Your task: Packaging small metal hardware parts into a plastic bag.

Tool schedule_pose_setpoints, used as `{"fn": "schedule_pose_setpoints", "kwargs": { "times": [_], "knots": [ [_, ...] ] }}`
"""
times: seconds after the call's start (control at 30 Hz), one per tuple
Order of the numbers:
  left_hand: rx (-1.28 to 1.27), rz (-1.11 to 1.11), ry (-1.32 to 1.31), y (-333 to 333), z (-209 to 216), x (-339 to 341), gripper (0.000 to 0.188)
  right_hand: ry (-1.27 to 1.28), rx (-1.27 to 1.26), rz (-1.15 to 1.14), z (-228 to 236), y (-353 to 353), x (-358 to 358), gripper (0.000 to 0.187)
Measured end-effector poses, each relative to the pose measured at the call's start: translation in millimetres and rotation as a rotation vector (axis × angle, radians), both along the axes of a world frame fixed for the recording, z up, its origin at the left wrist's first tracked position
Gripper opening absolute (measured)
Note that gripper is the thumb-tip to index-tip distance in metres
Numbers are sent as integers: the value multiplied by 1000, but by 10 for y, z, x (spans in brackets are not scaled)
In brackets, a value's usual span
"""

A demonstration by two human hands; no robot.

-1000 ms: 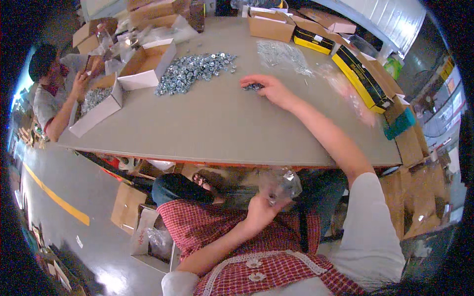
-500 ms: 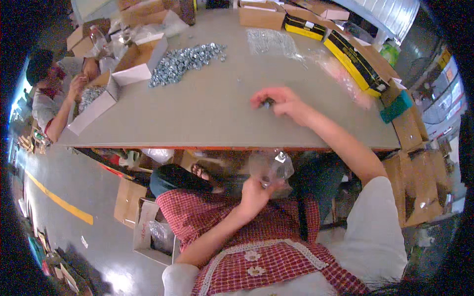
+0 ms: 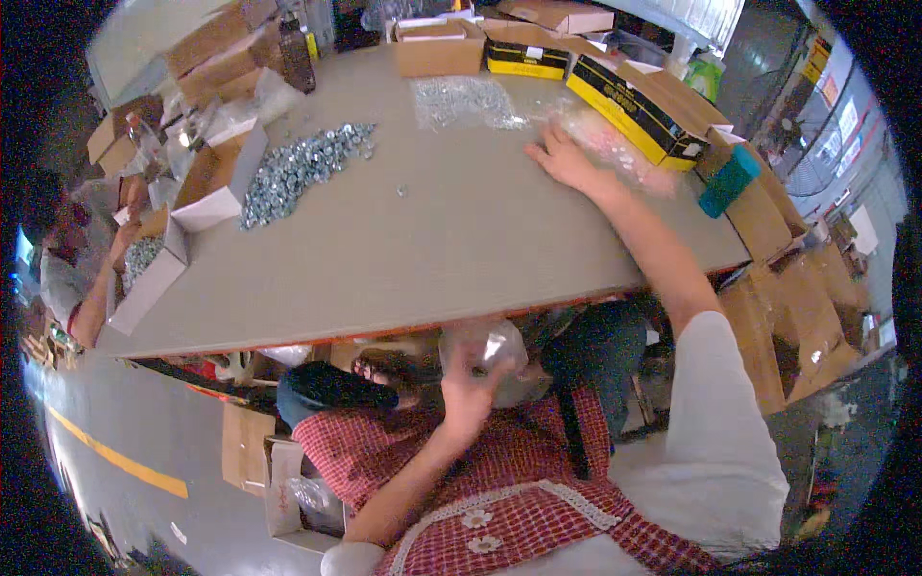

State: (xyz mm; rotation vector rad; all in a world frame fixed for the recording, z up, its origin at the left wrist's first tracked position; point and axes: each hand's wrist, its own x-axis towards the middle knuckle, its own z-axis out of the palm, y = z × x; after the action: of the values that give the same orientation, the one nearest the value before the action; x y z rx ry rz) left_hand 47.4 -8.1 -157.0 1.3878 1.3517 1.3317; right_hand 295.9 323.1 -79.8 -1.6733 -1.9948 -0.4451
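Note:
My left hand [image 3: 469, 392] is closed around a clear plastic bag [image 3: 504, 344] just below the table's front edge; a small dark spot shows at its fingers, too blurred to name. My right hand [image 3: 569, 161] reaches over the table with its fingers stretched out, at the edge of a heap of clear plastic bags [image 3: 629, 158] that look pinkish. Left of that hand lies a clear bag of small silvery pieces [image 3: 461, 104]. A pile of shiny metal nuts [image 3: 298, 173] spreads over the left part of the table, and one loose metal piece [image 3: 401, 191] lies apart from it.
Black and yellow boxes [image 3: 634, 113] and an open brown box [image 3: 440, 58] line the far and right edges, with a teal roll [image 3: 728, 180] at the right. At the left, a co-worker's arm [image 3: 101, 278] reaches to a white box of small metal parts [image 3: 158, 274].
My right hand has moved away from me to the bags, its fingers now stretched out; the small dark piece seen in it before no longer shows. The view has turned somewhat right.

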Motion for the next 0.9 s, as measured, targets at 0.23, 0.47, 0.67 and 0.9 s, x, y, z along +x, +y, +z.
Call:
{"fn": "schedule_pose_setpoints", "kwargs": {
  "times": [0.23, 0.47, 0.67, 0.9],
  "knots": [
    [-74, -16, 28, 32, -325, -100, 37, -100, -148, 220, 234, -108, -382, 27],
    [-107, -55, 51, 100, -298, -103, 37, -124, -123, 590, 217, 162, -999, 46],
    [-145, -51, 0, 77, -281, -84, 39, -303, 42, 432, 134, 602, -1342, 57],
    [-84, -108, 161, 57, -316, -181, 39, -231, -170, 547, 69, 156, -1212, 64]
  ]
}}
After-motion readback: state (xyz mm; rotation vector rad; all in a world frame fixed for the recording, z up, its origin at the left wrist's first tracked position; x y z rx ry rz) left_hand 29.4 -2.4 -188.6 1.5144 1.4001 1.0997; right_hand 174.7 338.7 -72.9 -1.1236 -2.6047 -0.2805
